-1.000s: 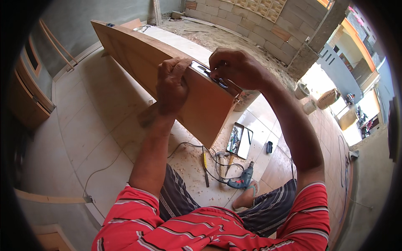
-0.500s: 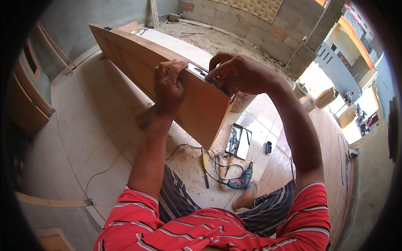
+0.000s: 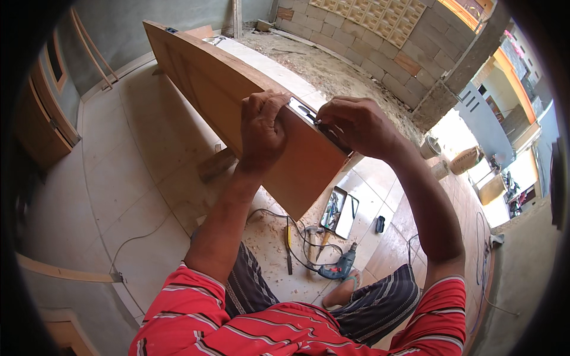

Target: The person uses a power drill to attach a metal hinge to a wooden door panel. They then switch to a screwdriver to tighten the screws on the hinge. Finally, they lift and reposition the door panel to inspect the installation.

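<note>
Panel of long brown wood [image 3: 306, 163], frame centre: left hand [image 3: 263, 127] clamped on its edge; right hand [image 3: 359, 124] bunched at slim silver metal plate [image 3: 296, 107], grip indeterminable.

Left hand [image 3: 263, 130] on wooden panel [image 3: 297, 172], right hand [image 3: 359, 124] at metal plate [image 3: 298, 108] in its edge, drill [image 3: 341, 266] on tiled floor [image 3: 122, 166]

The panel [image 3: 297, 178] extends from 12 o'clock toward 11 o'clock ahead of you; the block wall [image 3: 332, 25] stands beyond. On the floor [image 3: 136, 196], the drill [image 3: 340, 268] lies beside your foot [image 3: 339, 295], with the tool case [image 3: 345, 224] at its 12 o'clock.
</note>
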The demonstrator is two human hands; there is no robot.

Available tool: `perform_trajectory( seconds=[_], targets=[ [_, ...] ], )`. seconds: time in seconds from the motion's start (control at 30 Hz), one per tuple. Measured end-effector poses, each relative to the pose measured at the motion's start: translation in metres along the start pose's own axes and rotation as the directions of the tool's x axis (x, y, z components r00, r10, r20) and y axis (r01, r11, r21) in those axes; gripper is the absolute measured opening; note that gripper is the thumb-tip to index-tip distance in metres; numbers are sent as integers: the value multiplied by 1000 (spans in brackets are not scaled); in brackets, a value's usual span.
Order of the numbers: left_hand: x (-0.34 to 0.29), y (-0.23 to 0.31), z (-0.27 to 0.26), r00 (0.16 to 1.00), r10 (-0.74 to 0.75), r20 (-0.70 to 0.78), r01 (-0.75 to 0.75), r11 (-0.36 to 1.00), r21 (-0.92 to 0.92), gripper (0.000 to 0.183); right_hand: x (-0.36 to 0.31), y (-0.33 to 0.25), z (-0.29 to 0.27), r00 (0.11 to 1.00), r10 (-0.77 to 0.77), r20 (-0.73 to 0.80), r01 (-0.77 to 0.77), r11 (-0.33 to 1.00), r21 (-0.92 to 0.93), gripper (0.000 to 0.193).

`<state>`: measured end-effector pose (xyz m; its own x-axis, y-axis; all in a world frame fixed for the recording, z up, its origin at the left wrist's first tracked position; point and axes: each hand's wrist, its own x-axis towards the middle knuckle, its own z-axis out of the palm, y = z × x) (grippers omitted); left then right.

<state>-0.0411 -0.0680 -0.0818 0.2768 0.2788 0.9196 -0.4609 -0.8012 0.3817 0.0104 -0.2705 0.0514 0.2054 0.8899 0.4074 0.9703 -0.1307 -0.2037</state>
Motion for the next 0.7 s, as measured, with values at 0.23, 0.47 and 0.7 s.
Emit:
perform_trajectory(
  seconds=[0.23, 0.47, 0.7],
  targets=[
    [2, -3, 0, 1000, 17, -8, -17, 999, 32, 42, 39, 8, 11, 978, 161, 133, -162, 987, -7, 14],
    [1, -9, 4, 996, 86, -19, -84, 993, 87, 39, 40, 18, 5, 919, 299, 259, -356, 910, 211, 17],
    [3, -7, 5, 991, 126, -53, -116, 980, 160, 31, 17, 26, 12, 953, 271, 138, -304, 827, 472, 9]
  ],
)
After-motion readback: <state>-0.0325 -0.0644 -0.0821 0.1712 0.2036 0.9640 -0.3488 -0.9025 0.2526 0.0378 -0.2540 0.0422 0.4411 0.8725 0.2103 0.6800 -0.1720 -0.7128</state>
